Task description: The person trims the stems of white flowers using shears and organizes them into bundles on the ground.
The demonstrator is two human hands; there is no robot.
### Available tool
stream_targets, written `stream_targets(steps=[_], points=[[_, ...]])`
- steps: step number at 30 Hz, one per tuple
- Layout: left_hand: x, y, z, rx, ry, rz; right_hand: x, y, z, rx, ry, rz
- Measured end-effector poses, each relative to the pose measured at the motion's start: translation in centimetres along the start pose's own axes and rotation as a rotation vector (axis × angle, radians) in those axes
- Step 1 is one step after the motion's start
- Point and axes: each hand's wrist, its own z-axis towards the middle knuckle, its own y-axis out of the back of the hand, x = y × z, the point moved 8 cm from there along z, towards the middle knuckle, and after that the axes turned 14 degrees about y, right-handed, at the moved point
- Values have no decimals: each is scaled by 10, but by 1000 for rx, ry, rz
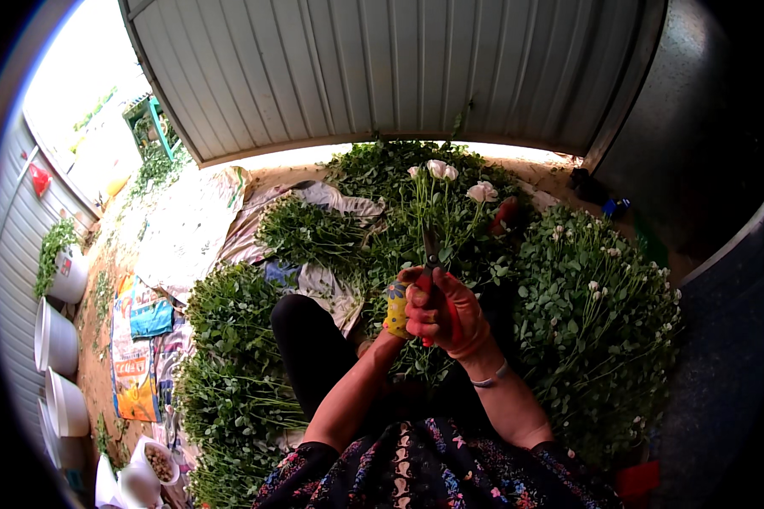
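Lrg grey ribbed metal panel (pixel 390 76) at far side. Bushy green leafy stem heap (pixel 581 331) lies in front of panel's R end, another like it (pixel 238 365) in front of L end. Red-orange-gloved R hand (pixel 454 318), out front of panel's mid: fingers wrapped tight round red-handled, dark-bladed shears (pixel 432 254), tips toward panel. Yellow-patterned-gloved L hand (pixel 396 310) alongside; grip mostly hidden, can't tell. Pale-pink roses (pixel 439 171) btwn hands & panel.

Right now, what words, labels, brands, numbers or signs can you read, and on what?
Orange and white sack: printed lettering, too small and blurred to quote.
Blue plastic piece: faint marks, unreadable.
White bucket with greenery: small red mark, unreadable.
Nothing else legible.
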Motion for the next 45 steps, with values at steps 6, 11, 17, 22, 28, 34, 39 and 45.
stream_targets(steps=[6, 11, 17, 22, 28, 34, 39, 45], points=[[-44, -95, -40, 1110, 332, -1072, 1, 9, 1, -82, 36, 10], [-115, -119, -97, 1762, 687, -1534, -3, 14, -1, -29, 37, -62], [-97, -108, -88, 1885, 673, -1619, -2, 10, -2, -109, 74, -212], [-96, -102, -69, 2052, 302, -2015, 1, 5, 4, -69, 53, -222], [-45, -91, -39, 1425, 556, -1815, 18, 16, 3, -120, 103, -252], [-10, -25, -11, 315, 112, -542, 12, 18, 0, -69, 75, -243], [-25, -8, -24, -180, 20, 349, 17, 27, -17, -153, 107, -595], [-55, -12, -36, -253, -211, 365, 35, 49, -21, -269, 26, -1016]])
